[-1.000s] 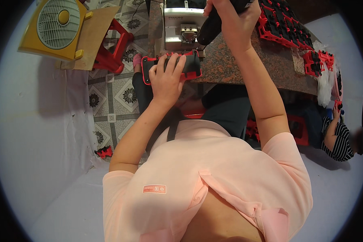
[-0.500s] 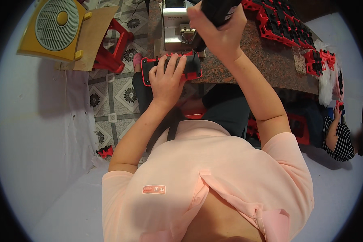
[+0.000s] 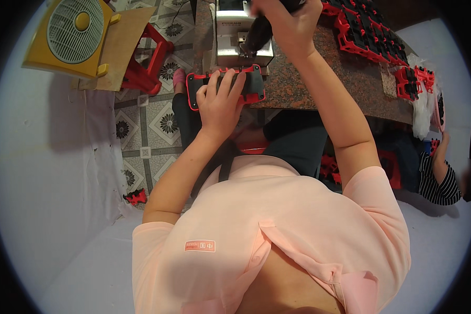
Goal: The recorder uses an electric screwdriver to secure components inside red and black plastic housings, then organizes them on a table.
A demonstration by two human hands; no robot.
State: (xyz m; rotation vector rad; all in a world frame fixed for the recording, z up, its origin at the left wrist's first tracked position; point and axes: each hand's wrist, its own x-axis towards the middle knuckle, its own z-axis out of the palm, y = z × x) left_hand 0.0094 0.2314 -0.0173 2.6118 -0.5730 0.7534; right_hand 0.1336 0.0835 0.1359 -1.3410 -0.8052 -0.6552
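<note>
My left hand (image 3: 218, 104) is laid over a red-rimmed black plastic housing (image 3: 253, 86), its fingers curled across the top. The housing lies at the table's near edge, just in front of a silver box-shaped machine (image 3: 231, 43), likely a screw feeder. In my raised right hand (image 3: 297, 29) is a black power screwdriver (image 3: 259, 34), cut off by the upper edge of the picture. The screwdriver's lower end points down at the front of the machine, near a small metal fitting; I cannot tell whether they touch.
On the stone-topped table (image 3: 329, 78), several red-and-black housings (image 3: 371, 36) stand in rows at the far right. A yellow fan (image 3: 76, 31) sits at left on a board over a red stool (image 3: 149, 63). Another person in a striped shirt (image 3: 438, 178) is at the right.
The screwdriver has moved left and down from beside the housing to the machine's front. My left hand and the housing have shifted slightly right. The other person's arm has moved.
</note>
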